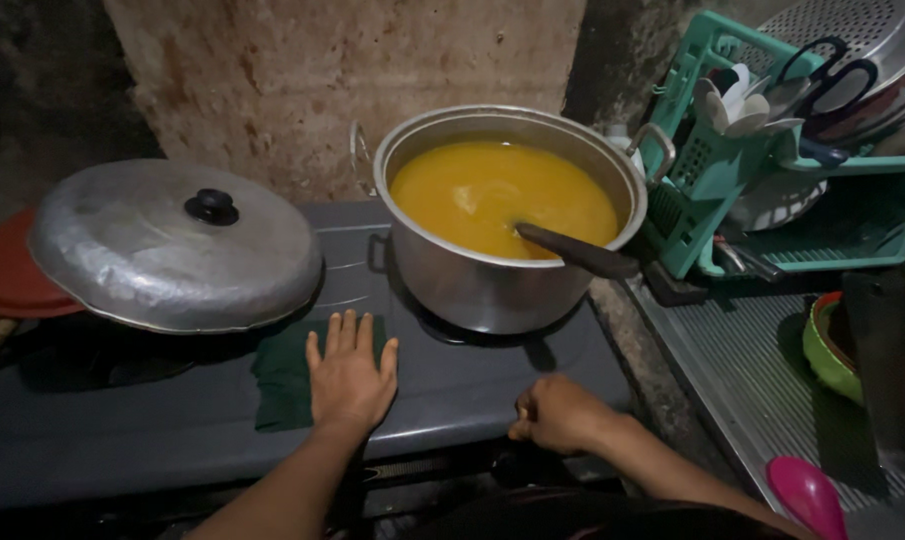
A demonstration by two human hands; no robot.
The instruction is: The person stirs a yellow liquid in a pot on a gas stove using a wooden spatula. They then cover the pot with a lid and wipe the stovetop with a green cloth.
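Note:
My left hand [349, 375] lies flat, fingers spread, on a dark green cloth [280, 372] on the grey stove top [132, 425]. At the stove's front edge, my right hand [558, 412] is curled into a fist; whether it grips anything is hidden. Just beyond both hands stands a large steel pot [492, 285] full of yellow-orange soup [492, 190]. A dark ladle handle [580, 254] leans out over the pot's right rim. To the left sits a wide pan covered by a domed metal lid [172, 250] with a black knob.
A teal dish rack [717, 170] with spoons, scissors and a metal colander stands at the right. A green bowl [824, 350] and a pink spoon [805, 492] lie on the ribbed metal drainboard [742, 370]. A rough wall rises behind the stove.

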